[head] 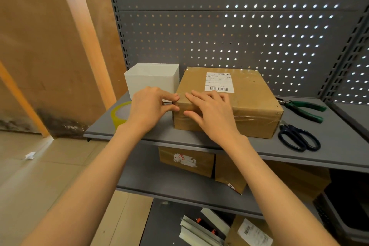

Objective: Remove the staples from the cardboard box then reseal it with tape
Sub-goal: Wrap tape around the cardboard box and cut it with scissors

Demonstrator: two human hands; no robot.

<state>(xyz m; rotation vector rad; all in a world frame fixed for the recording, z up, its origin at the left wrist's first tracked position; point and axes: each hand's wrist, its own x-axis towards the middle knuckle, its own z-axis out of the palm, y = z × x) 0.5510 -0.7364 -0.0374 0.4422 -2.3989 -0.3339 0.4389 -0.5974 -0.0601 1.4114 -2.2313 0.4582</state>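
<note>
A brown cardboard box (pixel 251 104) with a white shipping label and clear tape across it sits on the grey shelf (pixel 339 152). My right hand (pixel 213 112) lies flat over the box's near left corner, fingers straight on the top and thumb on the front face. My left hand (pixel 149 108) touches that same corner from the left with fingertip and thumb. A yellow tape roll (pixel 117 115) lies on the shelf behind my left hand, partly hidden.
A white plastic bin (pixel 153 78) stands left of the box. Green-handled pliers (pixel 305 109) and dark scissors (pixel 299 138) lie right of the box. Pegboard backs the shelf. More cardboard boxes (pixel 187 161) sit on the shelf below.
</note>
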